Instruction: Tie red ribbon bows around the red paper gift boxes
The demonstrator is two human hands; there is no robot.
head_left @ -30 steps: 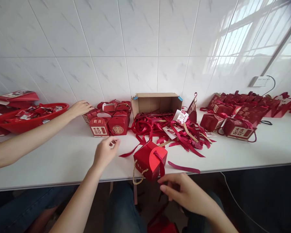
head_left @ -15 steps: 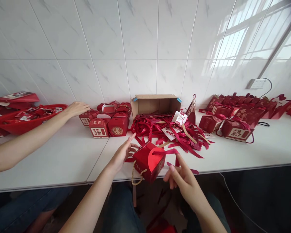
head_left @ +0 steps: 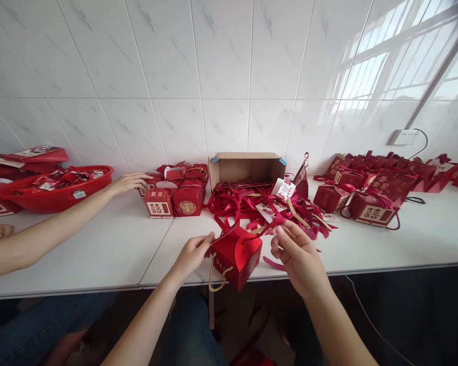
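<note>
Red gift box [head_left: 234, 256], folded shut with a rope handle hanging at its near side, is set at the near edge of the white table [head_left: 99, 244], in the middle. Its upper left corner is pinched by the left hand [head_left: 193, 254], and a loose ribbon [head_left: 265, 226] is gripped in the closed fingers of the right hand [head_left: 295, 251] just right of the lid. No bow is seen on it yet, so the tying seems undone; beribboned boxes [head_left: 366, 206] are lined up far right, and a co-worker's hand [head_left: 127, 182] is laid by other boxes [head_left: 175, 195] far left.
</note>
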